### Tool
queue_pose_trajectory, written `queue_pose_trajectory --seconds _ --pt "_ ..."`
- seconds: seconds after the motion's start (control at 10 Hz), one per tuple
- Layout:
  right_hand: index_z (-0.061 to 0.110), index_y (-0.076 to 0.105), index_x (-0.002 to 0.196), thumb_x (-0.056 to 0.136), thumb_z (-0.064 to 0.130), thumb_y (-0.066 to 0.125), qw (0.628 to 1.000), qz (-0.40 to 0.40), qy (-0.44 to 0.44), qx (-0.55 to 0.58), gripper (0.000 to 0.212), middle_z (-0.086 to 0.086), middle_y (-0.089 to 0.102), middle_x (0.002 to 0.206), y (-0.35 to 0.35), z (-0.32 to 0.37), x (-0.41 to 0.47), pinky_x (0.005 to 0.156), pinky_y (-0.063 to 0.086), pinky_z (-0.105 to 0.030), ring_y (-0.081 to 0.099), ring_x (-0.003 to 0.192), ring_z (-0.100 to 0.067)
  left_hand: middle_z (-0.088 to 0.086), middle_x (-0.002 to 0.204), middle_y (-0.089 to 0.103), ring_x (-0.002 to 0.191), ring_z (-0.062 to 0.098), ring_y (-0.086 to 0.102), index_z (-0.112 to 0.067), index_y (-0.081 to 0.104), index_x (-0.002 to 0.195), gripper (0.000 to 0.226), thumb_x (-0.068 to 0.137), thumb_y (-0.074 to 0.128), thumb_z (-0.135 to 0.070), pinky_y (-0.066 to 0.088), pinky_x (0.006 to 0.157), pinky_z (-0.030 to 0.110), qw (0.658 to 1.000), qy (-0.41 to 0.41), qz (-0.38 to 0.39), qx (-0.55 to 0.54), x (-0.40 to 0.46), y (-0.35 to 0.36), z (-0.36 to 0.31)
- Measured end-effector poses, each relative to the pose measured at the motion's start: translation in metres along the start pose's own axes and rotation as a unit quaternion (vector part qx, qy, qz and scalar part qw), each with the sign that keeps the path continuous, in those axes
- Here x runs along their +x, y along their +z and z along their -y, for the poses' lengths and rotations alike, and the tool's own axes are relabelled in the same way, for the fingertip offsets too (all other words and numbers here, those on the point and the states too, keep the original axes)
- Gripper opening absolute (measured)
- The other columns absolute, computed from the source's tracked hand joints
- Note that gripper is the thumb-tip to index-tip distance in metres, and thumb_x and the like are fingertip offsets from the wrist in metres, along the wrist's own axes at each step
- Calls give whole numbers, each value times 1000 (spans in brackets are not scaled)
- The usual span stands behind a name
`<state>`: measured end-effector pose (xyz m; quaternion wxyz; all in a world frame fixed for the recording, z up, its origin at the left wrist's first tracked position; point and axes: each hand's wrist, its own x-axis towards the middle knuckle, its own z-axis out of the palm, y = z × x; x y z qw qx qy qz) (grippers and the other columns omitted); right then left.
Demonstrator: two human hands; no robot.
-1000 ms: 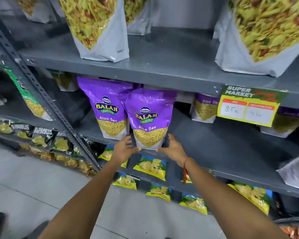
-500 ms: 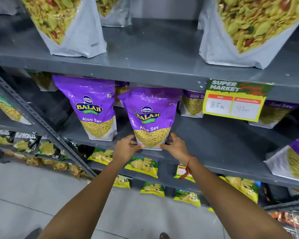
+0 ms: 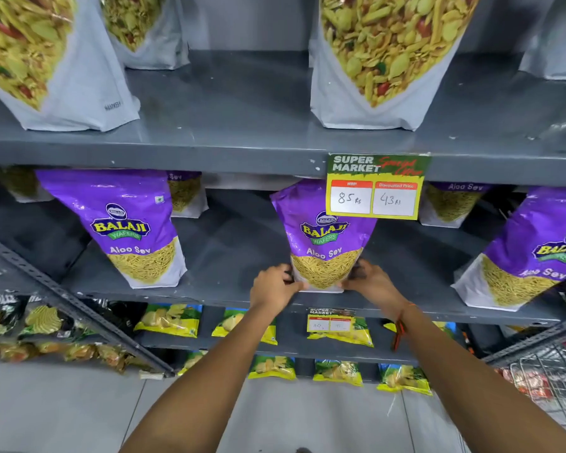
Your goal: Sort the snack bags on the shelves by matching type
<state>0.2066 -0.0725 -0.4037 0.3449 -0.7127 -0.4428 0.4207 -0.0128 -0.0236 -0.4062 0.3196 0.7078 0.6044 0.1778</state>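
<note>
A purple Balaji Aloo Sev bag point(image 3: 321, 243) stands upright near the front of the grey middle shelf point(image 3: 236, 256). My left hand point(image 3: 273, 284) grips its lower left corner and my right hand point(image 3: 371, 282) grips its lower right corner. A second purple Aloo Sev bag point(image 3: 128, 223) stands to the left, well apart from it. A third Aloo Sev bag point(image 3: 530, 253) leans at the right. More Aloo Sev bags point(image 3: 451, 204) stand behind, partly hidden.
A yellow price tag point(image 3: 376, 188) hangs from the upper shelf edge over the held bag's top right. White mixed-snack bags point(image 3: 383, 60) stand on the upper shelf. Yellow chip packets point(image 3: 170, 320) fill lower shelves. A wire basket point(image 3: 546, 377) is at lower right.
Both hands have carried the held bag to the right along the shelf, away from the left bag. A wide gap now separates the two bags.
</note>
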Motion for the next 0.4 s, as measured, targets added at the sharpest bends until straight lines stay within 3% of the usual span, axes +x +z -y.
queue_pose_trajectory --seconds 0.1,0.2,0.3,0.4 --pt "17 64 109 73 8 81 1000 9 -4 11 41 -11 74 108 -3 -3 0 88 54 -34 70 100 -25 -4 102 78 105 25 67 -22 68 96 35 72 76 -47 51 78 35 1000 0 7 4 2 2 -4" --pt "18 59 111 77 7 78 1000 12 -11 6 40 -5 70 106 -3 2 -6 66 49 -6 66 94 -19 -5 105 77 107 26 66 -24 67 100 39 72 74 -51 51 80 35 1000 -7 14 5 1 2 -3" --pt "16 56 115 77 9 79 1000 5 -8 19 45 -3 66 109 4 0 -11 68 49 -10 65 101 -21 -5 108 76 110 28 65 -25 64 106 47 71 73 -55 51 82 37 1000 -6 26 12 -7 -1 -2" --pt "14 51 123 77 12 80 998 -15 1 63 54 3 64 107 11 -4 -23 89 50 -33 61 109 -23 -3 111 75 113 30 63 -26 61 117 58 70 74 -57 53 87 41 1000 -15 9 0 -16 -3 0"
